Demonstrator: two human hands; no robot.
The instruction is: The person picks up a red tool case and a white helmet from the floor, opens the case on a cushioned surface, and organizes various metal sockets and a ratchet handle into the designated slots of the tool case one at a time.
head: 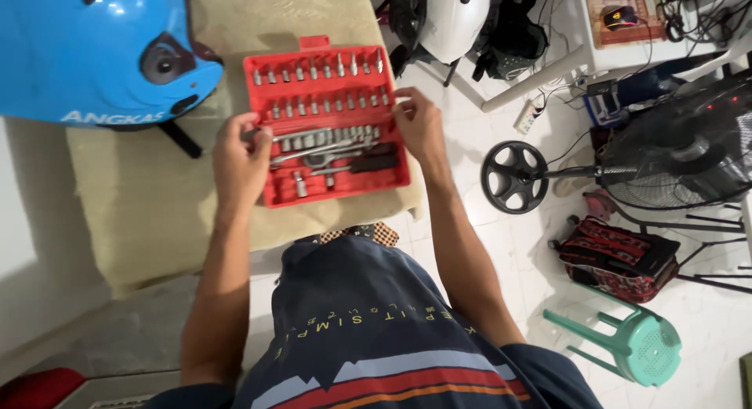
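Between the left hand (241,160) and right hand (417,125) lies the red socket-set case (325,123).

Blue helmet (86,52) crowds the red tool case (325,127) at upper left; beige cushion (149,213) bare in front and left.
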